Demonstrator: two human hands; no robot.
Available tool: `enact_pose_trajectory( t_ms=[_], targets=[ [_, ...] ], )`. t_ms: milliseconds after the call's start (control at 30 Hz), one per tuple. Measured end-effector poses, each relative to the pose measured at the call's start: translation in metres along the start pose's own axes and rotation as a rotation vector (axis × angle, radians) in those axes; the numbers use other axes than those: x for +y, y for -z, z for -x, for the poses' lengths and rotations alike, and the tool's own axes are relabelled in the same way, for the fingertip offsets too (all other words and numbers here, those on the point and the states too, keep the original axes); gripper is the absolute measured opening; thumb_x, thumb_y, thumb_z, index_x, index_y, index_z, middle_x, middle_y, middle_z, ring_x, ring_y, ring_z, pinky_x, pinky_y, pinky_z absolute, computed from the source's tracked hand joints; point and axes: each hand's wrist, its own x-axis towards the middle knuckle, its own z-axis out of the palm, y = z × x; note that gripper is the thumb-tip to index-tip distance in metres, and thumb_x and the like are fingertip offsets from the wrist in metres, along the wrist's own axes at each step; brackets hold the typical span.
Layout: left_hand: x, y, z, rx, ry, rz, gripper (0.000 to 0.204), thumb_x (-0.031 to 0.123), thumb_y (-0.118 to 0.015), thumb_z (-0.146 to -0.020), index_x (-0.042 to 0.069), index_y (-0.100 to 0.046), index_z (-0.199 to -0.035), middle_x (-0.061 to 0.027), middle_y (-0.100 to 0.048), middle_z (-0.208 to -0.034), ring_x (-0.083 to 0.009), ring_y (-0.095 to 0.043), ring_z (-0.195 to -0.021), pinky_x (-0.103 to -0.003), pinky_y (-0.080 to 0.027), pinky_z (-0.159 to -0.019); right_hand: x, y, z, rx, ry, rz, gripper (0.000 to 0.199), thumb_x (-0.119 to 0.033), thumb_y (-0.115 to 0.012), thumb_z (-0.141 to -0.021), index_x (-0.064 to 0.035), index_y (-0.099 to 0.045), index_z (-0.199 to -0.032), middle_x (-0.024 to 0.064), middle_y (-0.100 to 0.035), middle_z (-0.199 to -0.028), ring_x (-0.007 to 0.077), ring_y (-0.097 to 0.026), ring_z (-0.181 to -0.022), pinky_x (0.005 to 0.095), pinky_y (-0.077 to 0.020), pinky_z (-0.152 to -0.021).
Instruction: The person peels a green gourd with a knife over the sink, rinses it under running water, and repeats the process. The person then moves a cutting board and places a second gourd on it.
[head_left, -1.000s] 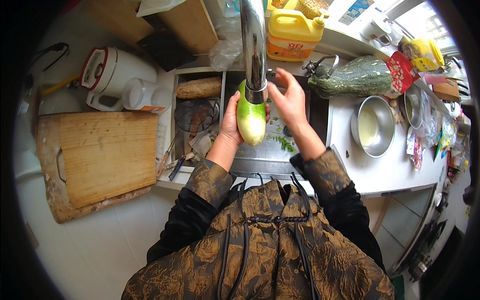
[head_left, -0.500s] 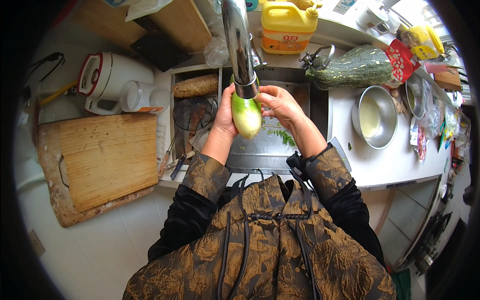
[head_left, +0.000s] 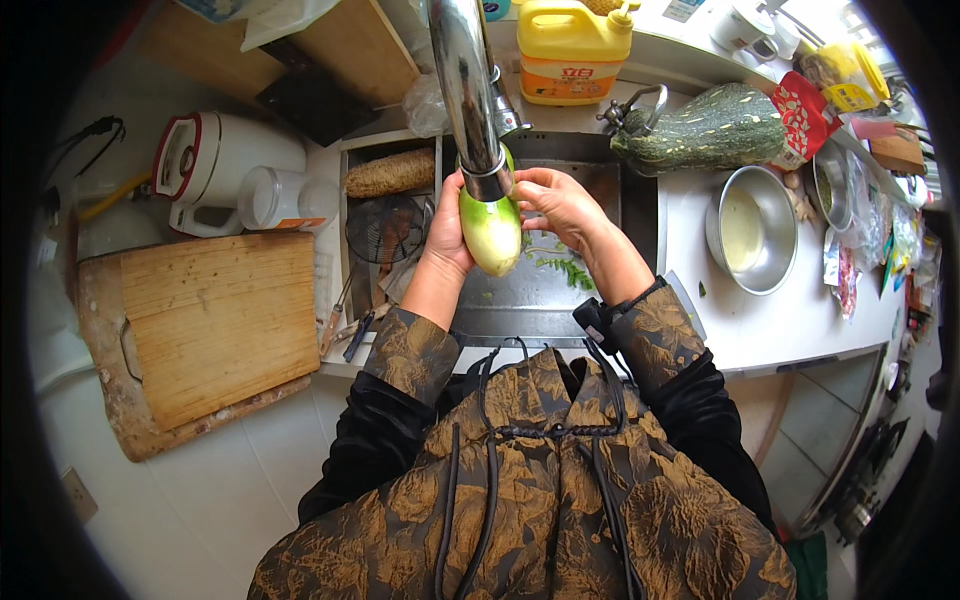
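Observation:
A green radish [head_left: 491, 237] with a pale, whitish end is held over the sink [head_left: 540, 318], directly below the chrome faucet [head_left: 474, 110], which hides part of it. My left hand [head_left: 446, 232] is wrapped around its left side. On the other side, my right hand [head_left: 562, 208] has bent fingers pressed against the radish near the faucet's mouth. Green leaf scraps [head_left: 572, 272] lie on the sink bottom behind and beside the right wrist. Whether water is running cannot be made out.
Left of the sink basin are a brown rough-skinned root [head_left: 390, 173] and a wire strainer [head_left: 385, 230]. A wooden cutting board [head_left: 220, 325] lies further left. On the right counter are a large green squash [head_left: 705, 130] and a metal bowl [head_left: 752, 230]. A yellow detergent jug [head_left: 572, 55] stands behind.
My hands and the radish stay nearly in place under the faucet, with only a slight shift of the right fingers. The whole view has shifted a little.

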Motion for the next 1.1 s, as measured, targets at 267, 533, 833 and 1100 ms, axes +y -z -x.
enact_pose_trajectory(
  t_ms=[267,533,833,1100],
  targets=[
    [-0.003,0.01,-0.008,0.0,-0.002,0.064,0.063,0.06,-0.048,-0.105,0.005,-0.067,-0.129,-0.0149,-0.076,-0.116,-0.0303,-0.074,-0.1,-0.046,-0.062,-0.09,0.002,-0.017,0.009,0.074,0.028,-0.077,0.056,-0.028,-0.073,-0.099,-0.0012,-0.057,-0.145,0.0089,-0.067,-0.128,0.0186,-0.065,-0.111,0.033,-0.0571,-0.093],
    [-0.025,0.006,-0.013,0.189,-0.132,-0.05,0.055,0.052,-0.05,-0.111,0.008,-0.059,-0.143,-0.0072,-0.068,-0.132,-0.019,-0.066,-0.119,-0.036,-0.052,-0.106,0.029,-0.079,0.036,0.52,0.828,1.15,0.061,-0.021,-0.057,-0.1,0.006,-0.045,-0.153,0.0349,-0.041,-0.158,0.0498,-0.039,-0.15,0.0547,-0.0345,-0.122],
    [-0.005,0.0,0.007,0.19,-0.226,-0.346,0.055,0.047,-0.042,-0.115,0.005,-0.056,-0.147,-0.0066,-0.065,-0.14,-0.0187,-0.061,-0.126,-0.035,-0.049,-0.109,0.019,-0.073,-0.002,0.436,0.762,0.536,0.077,-0.022,-0.065,-0.093,0.0031,-0.035,-0.16,0.0352,-0.04,-0.158,0.0477,-0.039,-0.15,0.0477,-0.0337,-0.125],
    [-0.011,-0.029,0.013,0.157,-0.692,-1.24,0.06,0.046,-0.047,-0.113,-0.002,-0.054,-0.148,-0.0201,-0.071,-0.124,-0.0258,-0.065,-0.12,-0.037,-0.047,-0.107,0.033,-0.053,-0.007,0.093,0.28,-0.663,0.062,-0.055,-0.065,-0.104,-0.0053,-0.059,-0.141,0.0069,-0.071,-0.128,0.0176,-0.064,-0.118,0.0342,-0.0484,-0.108]
  ],
)
